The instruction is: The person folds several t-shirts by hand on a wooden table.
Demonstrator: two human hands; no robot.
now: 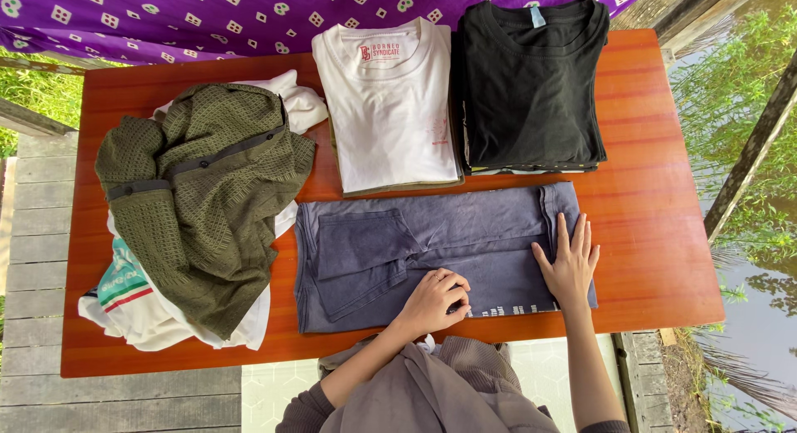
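A blue-grey t-shirt (465, 234) lies partly folded across the near middle of the reddish wooden table (656, 234), one sleeve turned inward. My left hand (433, 302) pinches its near edge with curled fingers. Flat, with fingers spread, my right hand (569, 265) presses on the shirt's right end.
A folded white t-shirt stack (390, 109) and a folded black t-shirt stack (531, 84) sit at the back. An unfolded heap with an olive knit shirt (207, 192) on top fills the left side. Purple patterned cloth (166, 18) hangs behind. Water and plants lie beyond the table's right edge.
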